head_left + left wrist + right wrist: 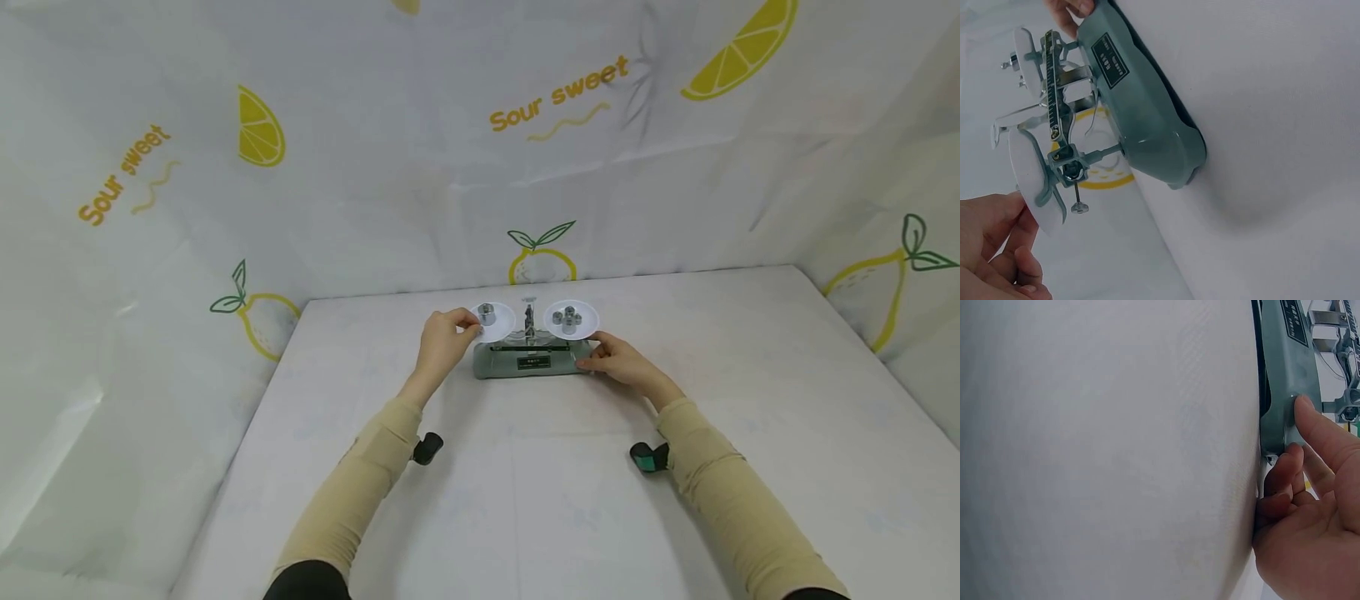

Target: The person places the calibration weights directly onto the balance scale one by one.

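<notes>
A balance scale [534,360] with a grey-green base and two white pans stands on the table. At the left pan [501,332], my left hand [442,343] has its fingertips over the rim, pinching a small metal weight [481,330]. A larger cylindrical weight [486,312] stands on that pan. Several metal weights [569,317] sit together on the right pan [588,312]. My right hand [1310,525] grips the right end of the base, thumb on its front face, other fingers curled at its end. The left wrist view shows the graduated beam [1054,87] and adjusting screw [1079,208].
The white table [517,483] reaches to a white lemon-print sheet [405,200] behind the scale and at both sides. Black straps [428,448] stick out from the sleeves at both forearms. The scale stands near the table's far edge.
</notes>
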Demonstrator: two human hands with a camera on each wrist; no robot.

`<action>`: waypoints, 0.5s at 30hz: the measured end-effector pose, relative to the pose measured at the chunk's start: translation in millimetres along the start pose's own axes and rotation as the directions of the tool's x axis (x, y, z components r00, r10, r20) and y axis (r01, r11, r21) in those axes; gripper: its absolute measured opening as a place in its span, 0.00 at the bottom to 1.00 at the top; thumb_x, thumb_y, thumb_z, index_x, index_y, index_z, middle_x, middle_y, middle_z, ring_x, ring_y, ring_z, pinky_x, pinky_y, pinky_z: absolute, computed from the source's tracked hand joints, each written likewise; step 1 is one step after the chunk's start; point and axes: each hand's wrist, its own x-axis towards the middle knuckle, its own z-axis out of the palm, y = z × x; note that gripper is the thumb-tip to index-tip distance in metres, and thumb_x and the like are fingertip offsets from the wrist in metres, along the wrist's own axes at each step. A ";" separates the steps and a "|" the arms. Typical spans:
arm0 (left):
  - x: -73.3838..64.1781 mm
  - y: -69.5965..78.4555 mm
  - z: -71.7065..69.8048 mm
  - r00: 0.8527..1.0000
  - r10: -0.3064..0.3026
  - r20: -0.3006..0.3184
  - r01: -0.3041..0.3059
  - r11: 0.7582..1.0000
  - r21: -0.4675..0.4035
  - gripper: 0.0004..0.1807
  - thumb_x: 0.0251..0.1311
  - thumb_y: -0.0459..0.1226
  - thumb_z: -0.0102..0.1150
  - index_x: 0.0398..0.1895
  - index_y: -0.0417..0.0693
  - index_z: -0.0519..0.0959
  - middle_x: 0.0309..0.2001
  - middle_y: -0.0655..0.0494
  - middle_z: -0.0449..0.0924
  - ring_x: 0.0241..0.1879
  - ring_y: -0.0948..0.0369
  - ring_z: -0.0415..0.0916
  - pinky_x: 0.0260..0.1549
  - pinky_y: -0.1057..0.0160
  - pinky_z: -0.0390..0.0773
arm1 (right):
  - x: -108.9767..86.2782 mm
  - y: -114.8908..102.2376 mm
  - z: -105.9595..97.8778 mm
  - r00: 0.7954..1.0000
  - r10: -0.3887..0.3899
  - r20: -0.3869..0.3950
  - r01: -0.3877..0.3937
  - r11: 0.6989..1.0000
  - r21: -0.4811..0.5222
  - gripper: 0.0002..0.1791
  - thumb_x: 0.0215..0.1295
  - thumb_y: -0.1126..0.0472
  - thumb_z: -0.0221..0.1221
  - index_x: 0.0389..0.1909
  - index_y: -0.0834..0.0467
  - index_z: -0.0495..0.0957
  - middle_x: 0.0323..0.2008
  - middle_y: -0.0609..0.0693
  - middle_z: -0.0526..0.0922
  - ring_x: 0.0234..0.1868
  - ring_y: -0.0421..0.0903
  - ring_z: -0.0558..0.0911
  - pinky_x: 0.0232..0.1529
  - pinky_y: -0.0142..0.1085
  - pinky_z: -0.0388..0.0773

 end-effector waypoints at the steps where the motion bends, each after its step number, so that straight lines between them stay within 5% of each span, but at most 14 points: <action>1: 0.3 0.3 0.0 1.000 0.002 -0.001 -0.002 1.000 -0.001 0.05 0.55 0.35 0.61 0.32 0.44 0.84 0.33 0.50 0.85 0.35 0.51 0.74 0.36 0.61 0.67 | -0.1 0.0 -0.2 1.000 0.001 -0.001 -0.001 1.000 0.002 0.35 0.62 0.55 0.59 0.66 0.64 0.57 0.32 0.51 0.71 0.34 0.44 0.69 0.38 0.35 0.66; 15: 1.9 2.2 1.6 0.999 -0.037 0.027 0.037 0.999 0.001 0.05 0.56 0.36 0.60 0.33 0.45 0.84 0.33 0.51 0.84 0.35 0.54 0.72 0.35 0.63 0.65 | -1.7 -0.7 -0.4 1.000 0.001 0.000 -0.001 1.000 0.004 0.36 0.62 0.54 0.59 0.65 0.64 0.57 0.31 0.50 0.71 0.32 0.43 0.69 0.36 0.34 0.66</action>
